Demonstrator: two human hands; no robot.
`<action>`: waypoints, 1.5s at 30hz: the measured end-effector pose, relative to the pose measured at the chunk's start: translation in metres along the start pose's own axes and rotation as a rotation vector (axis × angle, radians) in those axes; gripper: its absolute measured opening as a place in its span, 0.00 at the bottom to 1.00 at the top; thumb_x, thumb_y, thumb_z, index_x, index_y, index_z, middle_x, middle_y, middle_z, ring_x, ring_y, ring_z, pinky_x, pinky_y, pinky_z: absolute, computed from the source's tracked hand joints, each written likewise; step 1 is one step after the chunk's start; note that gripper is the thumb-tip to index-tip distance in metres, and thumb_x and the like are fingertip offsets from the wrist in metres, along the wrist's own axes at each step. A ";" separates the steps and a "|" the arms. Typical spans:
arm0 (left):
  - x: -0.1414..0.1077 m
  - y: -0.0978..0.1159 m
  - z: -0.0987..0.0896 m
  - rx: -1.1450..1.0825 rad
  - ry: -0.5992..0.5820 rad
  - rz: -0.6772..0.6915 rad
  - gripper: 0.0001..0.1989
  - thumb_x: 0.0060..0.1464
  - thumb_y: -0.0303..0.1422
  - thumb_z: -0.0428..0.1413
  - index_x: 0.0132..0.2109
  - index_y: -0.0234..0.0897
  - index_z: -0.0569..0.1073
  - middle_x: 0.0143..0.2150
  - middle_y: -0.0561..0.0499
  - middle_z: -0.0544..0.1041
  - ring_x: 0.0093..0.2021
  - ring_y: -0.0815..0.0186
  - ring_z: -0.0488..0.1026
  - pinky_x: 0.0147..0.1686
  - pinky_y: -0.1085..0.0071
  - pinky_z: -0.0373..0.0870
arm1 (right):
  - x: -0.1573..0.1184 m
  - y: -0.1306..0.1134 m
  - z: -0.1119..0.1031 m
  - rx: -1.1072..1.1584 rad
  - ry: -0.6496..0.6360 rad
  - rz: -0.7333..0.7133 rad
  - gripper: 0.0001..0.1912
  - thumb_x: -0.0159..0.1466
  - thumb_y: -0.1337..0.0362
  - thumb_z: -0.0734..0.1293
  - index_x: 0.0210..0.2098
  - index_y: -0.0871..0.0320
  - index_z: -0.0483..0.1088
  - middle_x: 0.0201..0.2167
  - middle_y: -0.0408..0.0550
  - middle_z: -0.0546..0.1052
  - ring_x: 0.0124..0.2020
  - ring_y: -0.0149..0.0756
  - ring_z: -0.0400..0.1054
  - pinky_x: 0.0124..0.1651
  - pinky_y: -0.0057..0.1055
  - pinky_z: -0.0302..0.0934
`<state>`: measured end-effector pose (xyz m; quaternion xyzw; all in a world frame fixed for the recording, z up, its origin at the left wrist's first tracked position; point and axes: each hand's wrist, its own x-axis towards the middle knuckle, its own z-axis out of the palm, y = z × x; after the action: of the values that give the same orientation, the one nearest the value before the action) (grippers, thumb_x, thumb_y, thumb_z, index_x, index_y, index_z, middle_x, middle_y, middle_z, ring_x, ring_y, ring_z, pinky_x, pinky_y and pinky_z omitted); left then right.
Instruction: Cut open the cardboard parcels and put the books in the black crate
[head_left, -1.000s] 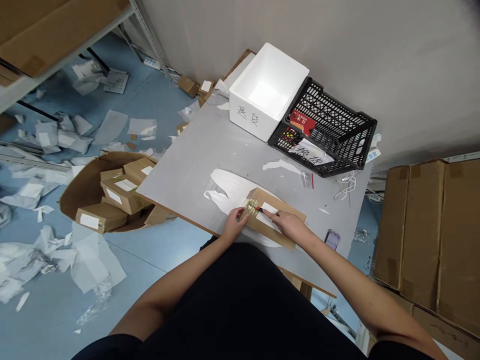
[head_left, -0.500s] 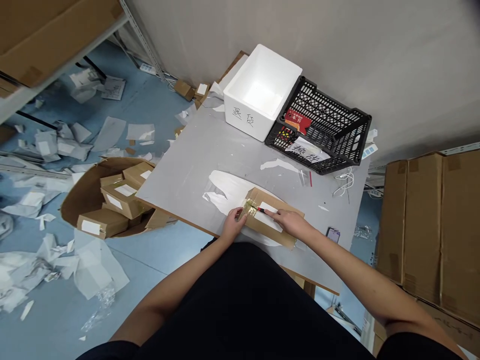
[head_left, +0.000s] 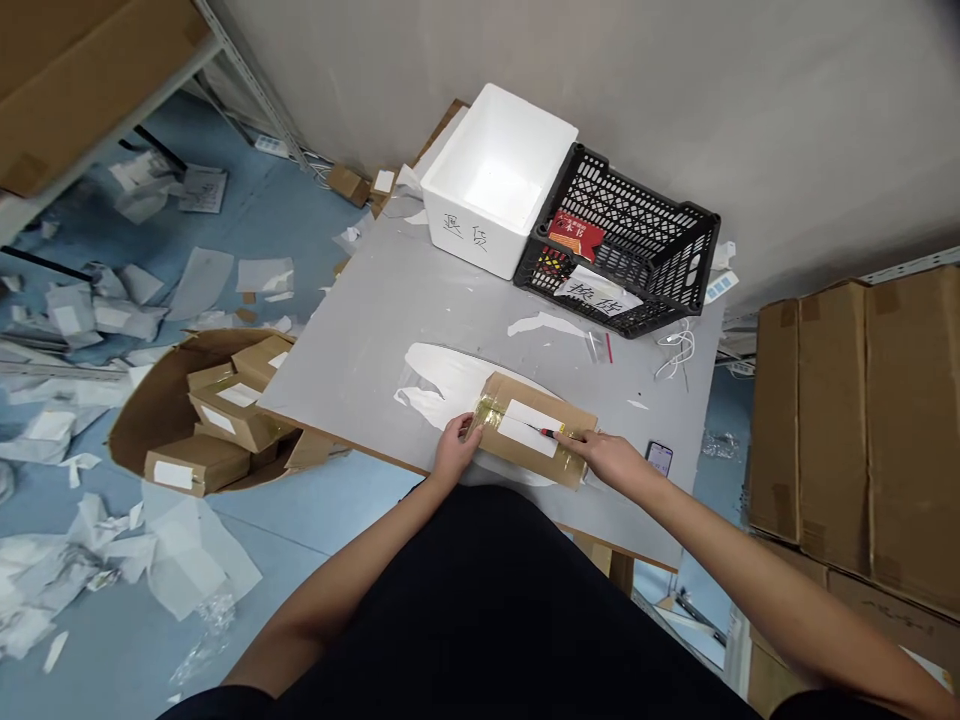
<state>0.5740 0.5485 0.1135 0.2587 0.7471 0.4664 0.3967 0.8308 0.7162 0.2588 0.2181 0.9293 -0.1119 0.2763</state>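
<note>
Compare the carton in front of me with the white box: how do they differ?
Lid: the carton has a covered top, while the white box is open.
Shape: the carton is flat and brown; the white box is deeper.
Marking: the carton bears a white label; the white box has black handwritten characters on its wall.
Contact: the left hand is on the carton; neither touches the white box.
Both are on the table.

Plain grey wall [head_left: 360, 60] — littered blue floor [head_left: 296, 515] — shelving [head_left: 112, 138] at left, apparently metal.
</note>
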 end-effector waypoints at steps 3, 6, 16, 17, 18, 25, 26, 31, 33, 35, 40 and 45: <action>0.001 0.002 -0.001 0.014 0.003 -0.006 0.20 0.54 0.42 0.57 0.52 0.37 0.73 0.49 0.43 0.75 0.49 0.58 0.74 0.50 0.60 0.71 | -0.021 0.008 0.010 -0.004 -0.003 0.048 0.41 0.61 0.79 0.57 0.68 0.40 0.50 0.38 0.47 0.75 0.33 0.34 0.70 0.33 0.27 0.56; 0.002 0.003 -0.001 0.029 0.002 -0.011 0.20 0.54 0.42 0.57 0.51 0.37 0.73 0.49 0.43 0.75 0.49 0.58 0.74 0.51 0.60 0.71 | -0.049 0.018 0.019 -0.025 -0.023 0.103 0.41 0.61 0.79 0.56 0.68 0.41 0.50 0.34 0.47 0.74 0.31 0.35 0.70 0.31 0.27 0.55; -0.001 0.011 -0.002 0.039 -0.019 -0.013 0.21 0.54 0.45 0.56 0.50 0.37 0.72 0.49 0.43 0.76 0.49 0.58 0.74 0.51 0.61 0.70 | -0.101 0.023 0.044 0.031 -0.035 0.241 0.38 0.64 0.76 0.54 0.69 0.40 0.49 0.36 0.47 0.73 0.30 0.34 0.69 0.26 0.26 0.49; -0.002 0.013 -0.003 0.046 -0.022 -0.008 0.21 0.54 0.45 0.56 0.50 0.37 0.72 0.50 0.43 0.76 0.49 0.58 0.74 0.51 0.62 0.70 | -0.104 0.022 0.047 0.040 -0.028 0.245 0.38 0.65 0.76 0.54 0.69 0.39 0.48 0.36 0.47 0.73 0.30 0.34 0.69 0.26 0.26 0.48; -0.002 0.014 -0.003 0.052 -0.026 -0.002 0.21 0.54 0.45 0.55 0.50 0.37 0.72 0.50 0.43 0.76 0.49 0.58 0.74 0.51 0.62 0.70 | -0.106 0.022 0.050 0.050 -0.019 0.248 0.38 0.65 0.75 0.55 0.69 0.39 0.48 0.36 0.46 0.73 0.29 0.34 0.69 0.26 0.26 0.48; -0.003 0.015 -0.003 0.088 -0.033 -0.004 0.21 0.55 0.44 0.55 0.52 0.38 0.70 0.50 0.44 0.76 0.48 0.59 0.74 0.50 0.62 0.70 | -0.133 0.018 0.077 0.122 0.064 0.285 0.39 0.65 0.76 0.54 0.69 0.37 0.46 0.36 0.46 0.73 0.29 0.35 0.68 0.28 0.27 0.52; -0.002 0.015 -0.003 0.098 -0.032 -0.001 0.21 0.55 0.44 0.55 0.53 0.38 0.70 0.50 0.44 0.76 0.48 0.59 0.74 0.49 0.62 0.70 | -0.138 0.019 0.082 0.139 0.070 0.305 0.38 0.65 0.76 0.54 0.69 0.37 0.47 0.36 0.46 0.73 0.29 0.35 0.68 0.28 0.27 0.53; 0.005 0.019 -0.013 0.234 -0.120 0.096 0.26 0.56 0.45 0.54 0.59 0.39 0.66 0.54 0.41 0.73 0.52 0.55 0.72 0.52 0.57 0.70 | -0.155 0.013 0.110 0.510 0.226 0.485 0.29 0.68 0.65 0.56 0.67 0.41 0.54 0.38 0.47 0.76 0.32 0.36 0.71 0.32 0.29 0.62; 0.009 0.031 -0.016 0.378 -0.144 0.210 0.31 0.56 0.45 0.55 0.63 0.40 0.62 0.61 0.39 0.67 0.60 0.51 0.67 0.57 0.52 0.66 | -0.150 0.004 0.120 0.788 0.343 0.567 0.28 0.68 0.61 0.56 0.67 0.44 0.54 0.40 0.47 0.78 0.30 0.35 0.71 0.31 0.29 0.65; 0.014 0.047 -0.016 0.540 -0.167 0.375 0.34 0.54 0.44 0.57 0.65 0.40 0.60 0.67 0.38 0.60 0.66 0.47 0.57 0.62 0.48 0.58 | -0.136 -0.009 0.127 1.055 0.417 0.652 0.29 0.67 0.59 0.57 0.68 0.46 0.55 0.39 0.46 0.78 0.25 0.32 0.69 0.27 0.29 0.66; 0.027 0.088 0.011 0.744 -0.471 0.739 0.34 0.51 0.41 0.62 0.64 0.43 0.64 0.70 0.40 0.56 0.70 0.46 0.49 0.67 0.47 0.45 | -0.098 -0.035 0.141 1.486 0.552 0.758 0.33 0.63 0.57 0.59 0.68 0.49 0.54 0.34 0.42 0.76 0.20 0.28 0.65 0.20 0.26 0.64; 0.032 0.099 0.047 0.873 -0.747 0.838 0.42 0.41 0.41 0.68 0.64 0.43 0.64 0.70 0.39 0.56 0.70 0.45 0.49 0.67 0.48 0.39 | -0.084 -0.043 0.142 1.624 0.600 0.716 0.35 0.62 0.57 0.60 0.68 0.51 0.53 0.33 0.42 0.74 0.19 0.25 0.63 0.17 0.23 0.61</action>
<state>0.5972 0.6386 0.1803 0.8021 0.5174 0.1179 0.2740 0.9401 0.6031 0.1932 0.6371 0.4764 -0.5740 -0.1938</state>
